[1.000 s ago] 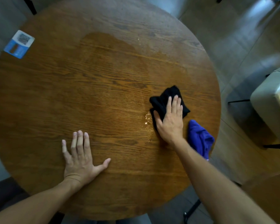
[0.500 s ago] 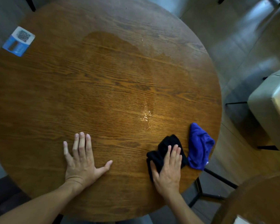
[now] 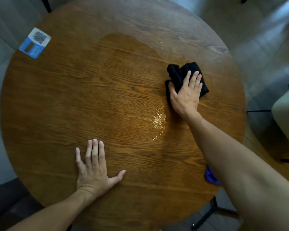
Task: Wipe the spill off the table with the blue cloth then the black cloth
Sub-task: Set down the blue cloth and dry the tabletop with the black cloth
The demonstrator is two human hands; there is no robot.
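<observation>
The round wooden table carries a wide damp patch and a small glistening puddle right of centre. My right hand presses flat on the crumpled black cloth at the table's right side, just above the puddle. The blue cloth lies near the right front edge, mostly hidden under my right forearm. My left hand rests palm down on the near part of the table, fingers spread, holding nothing.
A blue and white card with a QR code lies at the table's far left edge. A pale upholstered seat stands to the right. Black metal legs show below the near right edge.
My right hand has pushed the black cloth from the near right edge up and away to the far right, past the puddle. The left hand has stayed put.
</observation>
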